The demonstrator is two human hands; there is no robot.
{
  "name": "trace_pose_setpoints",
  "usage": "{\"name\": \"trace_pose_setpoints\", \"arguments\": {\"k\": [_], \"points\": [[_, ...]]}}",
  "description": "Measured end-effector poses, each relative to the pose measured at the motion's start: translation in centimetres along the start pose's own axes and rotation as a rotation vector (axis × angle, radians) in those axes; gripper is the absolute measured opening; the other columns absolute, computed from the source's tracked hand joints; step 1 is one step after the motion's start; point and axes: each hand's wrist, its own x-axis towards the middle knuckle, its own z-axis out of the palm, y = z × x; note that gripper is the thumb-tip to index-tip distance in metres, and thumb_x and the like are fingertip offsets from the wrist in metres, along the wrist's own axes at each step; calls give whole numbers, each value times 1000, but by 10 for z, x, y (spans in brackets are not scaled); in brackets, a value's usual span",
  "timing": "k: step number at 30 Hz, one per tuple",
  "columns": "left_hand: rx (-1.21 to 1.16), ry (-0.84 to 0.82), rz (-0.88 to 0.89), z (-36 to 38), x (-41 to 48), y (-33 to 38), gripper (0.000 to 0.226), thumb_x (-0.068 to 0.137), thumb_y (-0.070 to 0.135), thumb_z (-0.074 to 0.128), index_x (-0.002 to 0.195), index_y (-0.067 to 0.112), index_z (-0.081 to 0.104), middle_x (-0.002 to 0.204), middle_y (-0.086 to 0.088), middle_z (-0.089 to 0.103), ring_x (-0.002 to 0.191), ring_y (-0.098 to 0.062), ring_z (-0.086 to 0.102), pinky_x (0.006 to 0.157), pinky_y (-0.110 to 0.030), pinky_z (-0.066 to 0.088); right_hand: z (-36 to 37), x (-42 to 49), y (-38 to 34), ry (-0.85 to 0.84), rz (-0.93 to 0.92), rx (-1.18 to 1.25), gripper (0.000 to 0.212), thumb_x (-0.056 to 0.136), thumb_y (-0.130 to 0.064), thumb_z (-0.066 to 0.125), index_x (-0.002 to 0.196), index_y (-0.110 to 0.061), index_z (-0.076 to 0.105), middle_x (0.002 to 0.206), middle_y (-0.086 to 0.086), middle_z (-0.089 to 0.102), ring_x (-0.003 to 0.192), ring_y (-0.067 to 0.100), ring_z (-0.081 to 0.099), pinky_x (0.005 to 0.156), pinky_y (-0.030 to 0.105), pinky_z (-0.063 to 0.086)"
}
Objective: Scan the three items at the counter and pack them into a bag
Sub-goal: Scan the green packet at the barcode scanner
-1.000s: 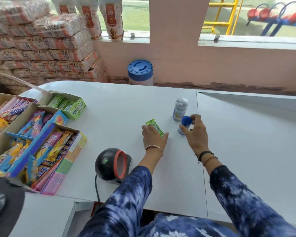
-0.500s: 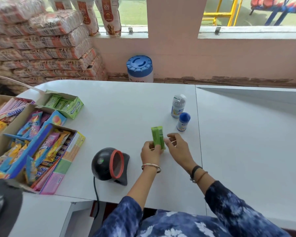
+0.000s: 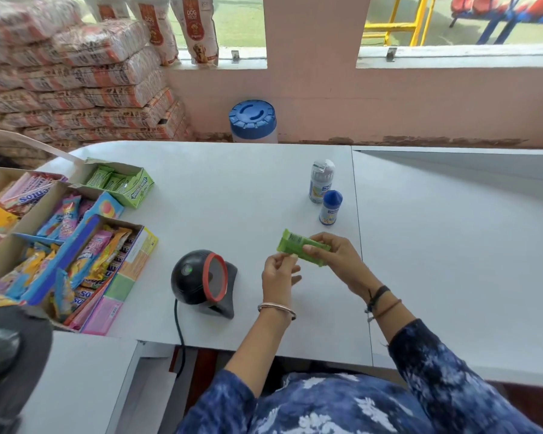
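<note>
Above the counter [image 3: 201, 198], right hand [image 3: 333, 258] holds green pack [image 3: 298, 247] crosswise.

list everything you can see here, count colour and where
green pack: 1, green, held above the counter in both hands
bottles: 2, white, one with a blue cap, standing on the counter beyond the hands
scanner: 1, black with a red ring, on the counter left of the hands
counter: 1, white, across the middle
gum box: 1, green, open, counter's left side
sweet boxes: several, mixed colours, far left
tub: 1, white with a blue lid, behind the counter
sacks: many, pale with orange print, stacked top left
dog food bags: several, white and orange, on the window sill
left hand: 1, bangle on the wrist, fingertips on the pack
right hand: 1, dark bands on the wrist, gripping the pack
</note>
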Motion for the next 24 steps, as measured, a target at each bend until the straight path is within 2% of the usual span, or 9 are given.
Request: {"name": "trace_pose_setpoints", "arguments": {"k": [3, 7, 12, 16, 18, 22, 24], "points": [[-123, -98, 64, 0, -8, 11, 13, 90, 5, 52, 84, 13, 59, 83, -6, 62, 71, -13, 63, 64, -19, 53, -11, -12, -15, -26, -16, 8, 5, 81, -15, 70, 86, -13, 69, 63, -4, 63, 55, 4, 52, 46, 13, 37], [-241, -169, 169, 11, -30, 24, 11, 89, 3, 55, 84, 10, 62, 82, -6, 64, 71, -12, 65, 69, -19, 56, -18, -25, -39, -11, -110, 174, 6, 75, -20, 70, 79, -15, 72, 61, -7, 64, 53, 7, 52, 45, 16, 37], [-347, -183, 230, 19, -44, 35, 12, 88, 3, 55, 83, 11, 62, 83, -6, 65, 70, -10, 67, 69, -19, 57, -22, -30, -54, -53, -175, 327, 13, 77, -16, 62, 70, -18, 73, 66, -4, 68, 53, 9, 55, 42, 16, 39], [-356, -163, 253, 18, -46, 39, 11, 88, 5, 55, 84, 12, 63, 82, -4, 66, 71, -10, 68, 69, -19, 57, -24, -30, -52, -67, -196, 375, 16, 78, -11, 57, 78, -14, 73, 73, 1, 71, 57, 12, 60, 44, 16, 46], [-344, -141, 232, 16, -42, 37, 10, 91, 9, 52, 90, 13, 61, 88, -5, 66, 78, -11, 68, 71, -21, 56, -23, -28, -49, -37, -194, 322, 14, 78, -10, 59, 83, -12, 72, 74, 3, 72, 59, 14, 64, 48, 17, 50], [-291, -97, 34, 7, -32, 17, 18, 97, 18, 40, 111, 16, 51, 114, -8, 61, 112, -21, 57, 86, -32, 49, -5, -22, -31, 16, -153, 90, 7, 82, -4, 67, 88, -6, 71, 82, 11, 72, 68, 15, 70, 59, 23, 57], [-358, -41, -44, -4, -28, 6, 19, 99, 17, 37, 111, 15, 52, 115, -10, 59, 110, -22, 56, 85, -33, 49, 13, -20, -15, -1, -125, -15, 10, 79, -7, 71, 88, -2, 71, 86, 13, 71, 72, 19, 69, 63, 28, 59]]}}
